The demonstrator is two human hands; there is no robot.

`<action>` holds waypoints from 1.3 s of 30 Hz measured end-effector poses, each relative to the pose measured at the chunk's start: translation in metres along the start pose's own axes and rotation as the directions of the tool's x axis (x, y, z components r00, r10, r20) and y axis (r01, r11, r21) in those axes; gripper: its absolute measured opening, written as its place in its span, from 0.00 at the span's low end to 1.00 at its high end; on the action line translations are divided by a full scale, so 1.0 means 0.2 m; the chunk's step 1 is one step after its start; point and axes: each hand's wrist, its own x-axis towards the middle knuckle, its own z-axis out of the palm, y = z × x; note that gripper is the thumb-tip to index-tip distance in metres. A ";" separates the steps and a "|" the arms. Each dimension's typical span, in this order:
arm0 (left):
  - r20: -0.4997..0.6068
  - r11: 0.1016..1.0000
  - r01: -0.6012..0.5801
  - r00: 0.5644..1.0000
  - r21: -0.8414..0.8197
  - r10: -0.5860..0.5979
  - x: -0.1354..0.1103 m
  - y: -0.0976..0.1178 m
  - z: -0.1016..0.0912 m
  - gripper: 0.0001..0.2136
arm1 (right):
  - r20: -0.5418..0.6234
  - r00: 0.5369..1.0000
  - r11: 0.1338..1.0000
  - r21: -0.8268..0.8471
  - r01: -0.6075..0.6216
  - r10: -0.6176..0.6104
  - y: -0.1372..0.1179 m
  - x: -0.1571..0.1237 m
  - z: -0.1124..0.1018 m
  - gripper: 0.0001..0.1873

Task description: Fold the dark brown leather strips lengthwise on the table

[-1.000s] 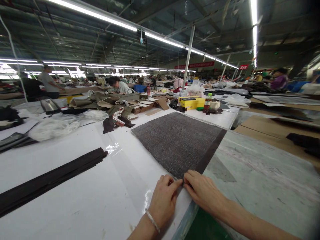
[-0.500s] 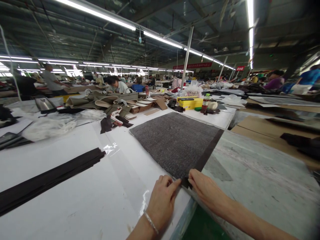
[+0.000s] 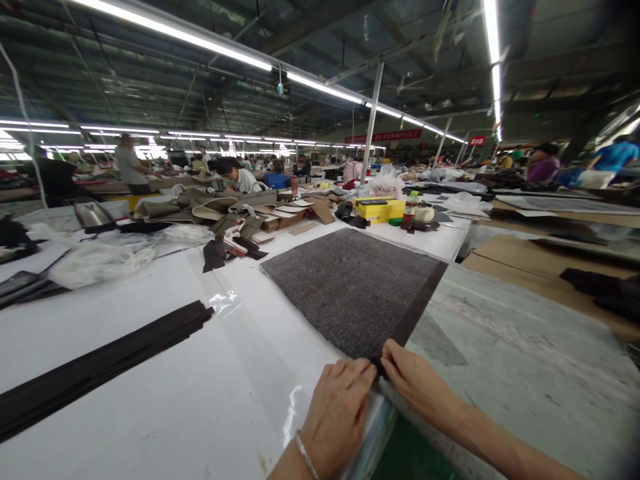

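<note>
The left hand (image 3: 340, 408) is lying palm down at the near corner of a dark speckled sheet (image 3: 350, 287), its fingers bent and its fingertips touching the edge; whether they are gripping the material or only pressing on it, I cannot tell. The right hand (image 3: 407, 363) is sitting just beside those fingertips, closing thumb and forefinger on the near end of a plain dark strip (image 3: 423, 303) that is running along the sheet's right side. The sheet itself is spreading flat away from both hands, straight ahead of them. A bracelet (image 3: 305, 457) (thin and pale) is circling the left wrist.

Well to the left of the left hand, a stack of dark strips (image 3: 110, 357) is lying slantwise on the white tabletop (image 3: 220, 400). Under and beyond the right forearm, a greyish-green surface (image 3: 520, 333) is stretching off to the right, with brown cardboard (image 3: 515, 263) lying farther out on that side. Beyond the sheet, as seen from the hands, a yellow box (image 3: 380, 210) is standing near a bottle (image 3: 409, 212) with a green cap, and olive pieces (image 3: 210, 203) are piling up farther left.
</note>
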 end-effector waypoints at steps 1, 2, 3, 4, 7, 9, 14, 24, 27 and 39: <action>0.029 1.000 -0.005 1.000 -0.003 0.005 0.01 0.01 0.00 0.21 | 0.003 1.000 1.000 0.001 0.005 -0.005 0.00 0.00 0.00 0.09; 0.050 1.000 -0.003 0.999 -0.004 0.003 0.01 0.01 0.01 0.19 | 0.008 1.000 1.000 0.004 0.010 -0.010 0.00 0.01 0.00 0.09; 0.063 1.000 0.001 0.998 -0.001 -0.001 0.02 0.02 0.01 0.18 | 0.012 1.000 1.000 0.010 0.012 -0.012 -0.01 0.01 0.00 0.09; 0.071 1.000 0.006 0.997 0.005 -0.006 0.03 0.02 0.02 0.17 | 0.017 1.000 1.000 0.017 0.012 -0.012 -0.01 0.01 -0.01 0.08; 0.075 0.999 0.018 0.997 0.029 -0.020 0.03 0.01 0.03 0.16 | 0.036 0.999 0.998 0.062 0.017 -0.019 -0.03 0.01 -0.03 0.09; 0.071 0.998 0.037 0.997 0.048 -0.040 0.03 0.01 0.02 0.17 | 0.049 0.998 0.991 0.135 0.025 -0.032 -0.04 -0.01 -0.03 0.10; 0.068 0.992 0.040 0.997 0.122 -0.048 0.02 0.01 0.00 0.12 | -0.006 1.000 0.987 0.161 -0.025 0.027 0.02 -0.05 0.04 0.15; 0.094 0.991 0.031 0.995 0.129 -0.043 0.01 0.03 -0.01 0.19 | -0.118 0.993 1.000 0.025 0.005 -0.002 0.06 -0.05 0.11 0.14; 0.096 0.993 0.034 0.994 0.114 -0.045 0.01 0.03 -0.01 0.20 | -0.123 0.992 1.000 0.014 -0.011 0.013 0.03 -0.05 0.08 0.14; 0.085 0.985 0.026 0.996 0.169 -0.041 0.00 0.03 0.00 0.17 | -0.020 0.995 0.982 -0.156 -0.102 0.100 -0.01 -0.03 0.08 0.10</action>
